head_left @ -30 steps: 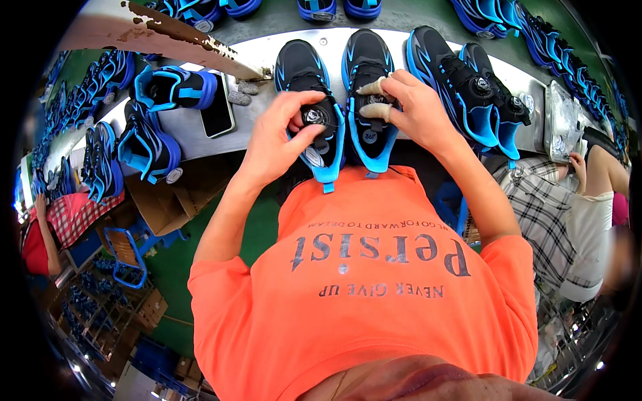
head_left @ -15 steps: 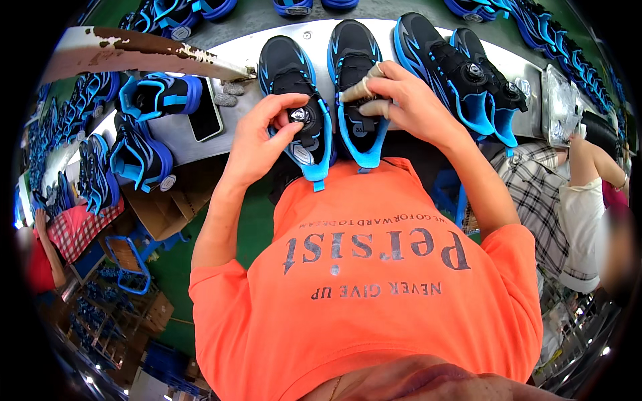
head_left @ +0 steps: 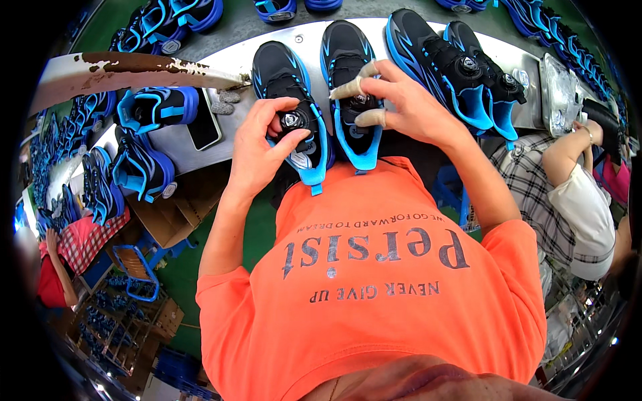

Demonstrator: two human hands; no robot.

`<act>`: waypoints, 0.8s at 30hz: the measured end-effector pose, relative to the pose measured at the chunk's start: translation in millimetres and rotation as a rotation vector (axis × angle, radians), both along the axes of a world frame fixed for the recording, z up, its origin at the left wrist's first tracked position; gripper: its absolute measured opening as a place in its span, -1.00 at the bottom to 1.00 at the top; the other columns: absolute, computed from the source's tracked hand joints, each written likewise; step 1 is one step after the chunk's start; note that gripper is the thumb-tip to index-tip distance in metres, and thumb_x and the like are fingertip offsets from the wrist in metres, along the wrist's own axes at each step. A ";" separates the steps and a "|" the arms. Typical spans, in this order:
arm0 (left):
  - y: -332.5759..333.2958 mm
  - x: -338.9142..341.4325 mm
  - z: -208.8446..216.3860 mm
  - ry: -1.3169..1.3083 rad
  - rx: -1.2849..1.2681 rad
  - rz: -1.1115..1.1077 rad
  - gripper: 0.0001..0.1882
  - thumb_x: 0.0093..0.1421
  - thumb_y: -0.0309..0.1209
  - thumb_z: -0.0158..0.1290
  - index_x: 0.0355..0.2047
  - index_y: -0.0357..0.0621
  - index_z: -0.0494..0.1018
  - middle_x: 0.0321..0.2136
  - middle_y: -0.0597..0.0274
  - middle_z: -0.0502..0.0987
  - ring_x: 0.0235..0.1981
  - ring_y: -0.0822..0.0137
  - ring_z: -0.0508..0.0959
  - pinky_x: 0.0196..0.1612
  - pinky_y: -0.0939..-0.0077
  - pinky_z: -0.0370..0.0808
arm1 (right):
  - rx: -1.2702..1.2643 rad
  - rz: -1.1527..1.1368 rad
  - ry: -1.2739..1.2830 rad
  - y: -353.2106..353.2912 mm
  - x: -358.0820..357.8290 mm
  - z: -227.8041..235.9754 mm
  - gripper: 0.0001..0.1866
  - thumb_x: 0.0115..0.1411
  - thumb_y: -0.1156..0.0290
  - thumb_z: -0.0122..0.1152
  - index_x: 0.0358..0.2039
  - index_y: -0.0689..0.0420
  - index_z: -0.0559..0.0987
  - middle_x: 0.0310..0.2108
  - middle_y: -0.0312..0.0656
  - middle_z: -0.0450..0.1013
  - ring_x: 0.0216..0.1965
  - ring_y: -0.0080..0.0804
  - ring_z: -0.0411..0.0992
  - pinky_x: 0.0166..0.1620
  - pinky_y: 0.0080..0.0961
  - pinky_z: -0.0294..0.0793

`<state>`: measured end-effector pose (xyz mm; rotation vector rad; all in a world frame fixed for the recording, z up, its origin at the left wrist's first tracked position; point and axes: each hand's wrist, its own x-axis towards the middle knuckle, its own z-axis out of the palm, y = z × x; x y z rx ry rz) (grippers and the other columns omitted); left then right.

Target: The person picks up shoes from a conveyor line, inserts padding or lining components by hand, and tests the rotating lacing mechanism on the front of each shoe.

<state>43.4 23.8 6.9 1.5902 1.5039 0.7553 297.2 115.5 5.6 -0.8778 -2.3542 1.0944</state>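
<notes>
Two black-and-blue sneakers stand side by side in front of me, toes pointing away. My left hand [head_left: 264,137] curls around the round lacing dial [head_left: 292,120] of the left sneaker [head_left: 273,61], index finger above it and thumb at its lower edge. Over the right sneaker [head_left: 346,43] is my right hand [head_left: 391,100], with pale finger covers on several fingers. Its fingers and thumb are spread apart around that sneaker's dial [head_left: 362,100], and they hold nothing that I can see.
Another sneaker pair [head_left: 435,53] stands right of my hands. Left are a phone [head_left: 204,127], grey finger covers [head_left: 224,103] and more sneakers [head_left: 142,164]. A rusty white bar [head_left: 140,70] crosses the upper left. A clear plastic-covered tray [head_left: 560,93] and co-worker's arm [head_left: 568,150] are at right.
My right thumb and fingers have spread wider around the right dial. My left thumb has shifted slightly down along the left dial. The co-worker at right has moved an arm.
</notes>
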 end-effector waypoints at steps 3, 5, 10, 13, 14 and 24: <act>2.8 0.4 -7.3 -0.052 -0.060 0.075 -0.60 0.04 -0.56 0.21 -0.06 -0.24 0.48 -0.23 0.33 0.47 -0.44 0.56 0.29 -0.31 0.69 0.33 | -0.040 -0.052 -0.086 -4.8 -3.0 -1.6 -0.63 -0.02 0.31 0.40 -0.14 0.00 0.64 -0.35 -0.18 0.35 -0.30 -0.28 0.39 -0.19 -0.45 0.43; 5.3 1.7 -5.0 -0.030 -0.038 0.058 -0.60 0.04 -0.55 0.22 -0.07 -0.24 0.48 -0.24 0.33 0.47 -0.45 0.57 0.28 -0.33 0.70 0.32 | -0.072 -0.173 -0.164 -10.7 -5.1 -1.4 -0.61 -0.05 0.35 0.40 -0.13 0.02 0.63 -0.33 -0.18 0.35 -0.23 -0.27 0.39 -0.13 -0.46 0.42; 1.8 3.0 -6.5 -0.040 -0.016 0.074 -0.61 0.04 -0.56 0.22 -0.07 -0.25 0.48 -0.26 0.32 0.47 -0.46 0.59 0.27 -0.33 0.72 0.31 | 0.006 0.014 0.032 2.4 -1.3 -4.1 -0.64 -0.03 0.41 0.37 -0.15 0.05 0.63 -0.32 -0.19 0.35 -0.21 -0.28 0.38 -0.12 -0.47 0.42; 2.9 2.9 -9.2 -0.076 -0.024 0.103 -0.62 0.03 -0.54 0.22 -0.09 -0.23 0.49 -0.28 0.33 0.48 -0.47 0.56 0.27 -0.34 0.69 0.32 | -0.073 -0.059 -0.098 -4.4 -6.3 -2.0 -0.65 -0.01 0.43 0.35 -0.14 0.06 0.64 -0.34 -0.18 0.37 -0.23 -0.29 0.39 -0.15 -0.46 0.42; 3.7 4.1 -9.3 -0.078 -0.015 0.110 -0.63 0.01 -0.52 0.23 -0.12 -0.20 0.50 -0.31 0.35 0.48 -0.48 0.53 0.28 -0.36 0.66 0.32 | -0.018 -0.134 -0.152 -10.0 -7.6 -1.1 -0.65 -0.01 0.42 0.36 -0.14 0.06 0.64 -0.37 -0.17 0.37 -0.24 -0.30 0.38 -0.17 -0.48 0.42; 3.4 2.6 -10.3 -0.079 -0.039 0.092 -0.61 0.04 -0.57 0.21 -0.07 -0.25 0.49 -0.24 0.34 0.48 -0.46 0.61 0.26 -0.34 0.75 0.29 | 0.050 -0.069 -0.014 -9.8 -5.9 -12.4 -0.62 -0.03 0.43 0.39 -0.13 0.05 0.63 -0.37 -0.18 0.32 -0.28 -0.28 0.38 -0.17 -0.49 0.43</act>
